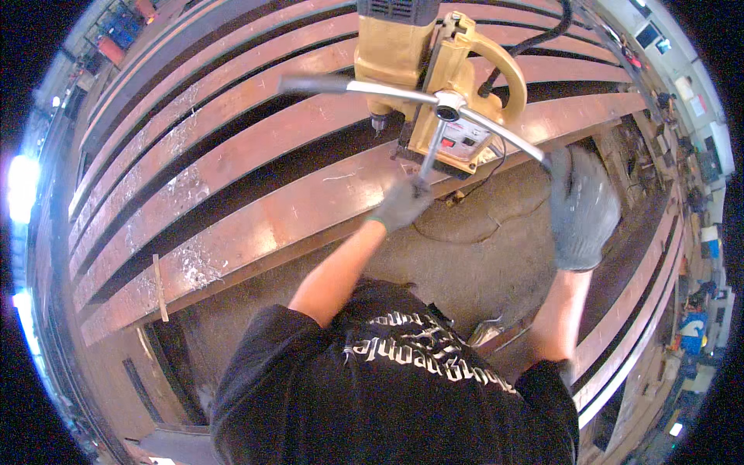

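A yellow magnetic drill point(395, 50) stands on a rust-brown steel beam point(310, 198). From its hub spread the silver arms of a three-armed feed handle point(391, 92), the far left one ending in a black grip. My left hand point(404, 203), in a grey glove, is closed round the lower arm. My right hand point(583, 208), gloved too and slightly blurred, wraps the end of the right arm, hiding its grip. Below the motor the chuck point(378, 122) points down beside the beam's far edge; whether its tip touches steel I cannot tell.
Several parallel steel beams point(190, 116) lie beyond, with dark gaps between them. A thin cable point(496, 225) trails onto the grey floor point(465, 260). More beams point(632, 310) lie at the right. A small wooden stick point(160, 287) rests across the near beam's edge.
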`<action>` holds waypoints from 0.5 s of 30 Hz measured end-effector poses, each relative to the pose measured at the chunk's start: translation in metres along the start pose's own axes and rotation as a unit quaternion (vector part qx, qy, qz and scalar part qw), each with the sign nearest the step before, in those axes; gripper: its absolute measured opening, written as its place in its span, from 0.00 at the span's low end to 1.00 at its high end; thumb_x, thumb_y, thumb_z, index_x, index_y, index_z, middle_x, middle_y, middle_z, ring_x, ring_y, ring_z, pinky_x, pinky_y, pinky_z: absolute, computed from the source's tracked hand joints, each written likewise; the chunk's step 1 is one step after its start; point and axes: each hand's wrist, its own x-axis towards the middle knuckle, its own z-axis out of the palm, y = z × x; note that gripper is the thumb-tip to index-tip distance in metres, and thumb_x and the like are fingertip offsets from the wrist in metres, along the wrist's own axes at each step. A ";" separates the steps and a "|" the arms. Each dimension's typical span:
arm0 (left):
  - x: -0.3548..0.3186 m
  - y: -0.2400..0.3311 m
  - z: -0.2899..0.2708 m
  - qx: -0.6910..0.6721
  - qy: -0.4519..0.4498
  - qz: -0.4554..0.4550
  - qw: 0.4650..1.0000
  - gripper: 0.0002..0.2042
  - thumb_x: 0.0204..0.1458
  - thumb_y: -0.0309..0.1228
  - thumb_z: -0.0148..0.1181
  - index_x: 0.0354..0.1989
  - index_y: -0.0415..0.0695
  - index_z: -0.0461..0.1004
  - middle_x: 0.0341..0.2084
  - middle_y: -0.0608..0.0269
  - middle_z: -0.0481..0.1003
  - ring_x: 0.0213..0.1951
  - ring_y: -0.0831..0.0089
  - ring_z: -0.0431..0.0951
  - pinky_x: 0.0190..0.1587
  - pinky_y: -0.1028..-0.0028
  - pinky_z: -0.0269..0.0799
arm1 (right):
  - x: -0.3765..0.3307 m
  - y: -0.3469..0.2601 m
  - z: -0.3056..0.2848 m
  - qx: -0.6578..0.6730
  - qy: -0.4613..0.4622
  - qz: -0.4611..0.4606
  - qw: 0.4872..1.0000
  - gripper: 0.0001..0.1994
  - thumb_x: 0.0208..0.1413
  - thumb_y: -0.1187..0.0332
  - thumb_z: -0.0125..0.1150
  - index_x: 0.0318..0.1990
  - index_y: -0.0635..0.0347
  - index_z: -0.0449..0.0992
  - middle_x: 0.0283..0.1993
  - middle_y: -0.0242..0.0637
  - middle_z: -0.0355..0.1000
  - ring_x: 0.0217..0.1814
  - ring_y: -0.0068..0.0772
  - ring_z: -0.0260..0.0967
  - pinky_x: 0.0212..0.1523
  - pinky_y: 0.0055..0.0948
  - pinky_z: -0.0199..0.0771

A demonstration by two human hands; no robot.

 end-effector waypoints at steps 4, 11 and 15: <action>-0.020 0.029 -0.156 0.110 0.077 -0.042 0.990 0.19 0.55 0.45 0.67 0.44 0.42 0.81 0.38 0.46 0.83 0.41 0.48 0.84 0.45 0.57 0.78 | -0.144 0.007 0.130 0.110 -0.210 0.394 0.888 0.17 0.71 0.57 0.55 0.39 0.63 0.79 0.28 0.50 0.75 0.22 0.43 0.72 0.25 0.44 0.70; -0.011 -0.009 -0.171 0.211 0.160 0.048 0.963 0.16 0.59 0.43 0.64 0.43 0.43 0.75 0.34 0.45 0.80 0.41 0.42 0.80 0.42 0.48 0.74 | -0.139 -0.040 0.140 0.332 -0.001 0.479 0.812 0.19 0.71 0.59 0.56 0.31 0.65 0.76 0.26 0.34 0.75 0.25 0.26 0.66 0.26 0.37 0.65; -0.014 -0.018 -0.062 0.085 -0.045 -0.007 0.995 0.22 0.65 0.48 0.55 0.59 0.45 0.65 0.45 0.36 0.79 0.47 0.37 0.81 0.49 0.42 0.75 | -0.048 -0.019 0.041 0.226 0.179 0.398 0.871 0.12 0.68 0.66 0.62 0.35 0.67 0.81 0.28 0.38 0.78 0.27 0.26 0.70 0.31 0.34 0.73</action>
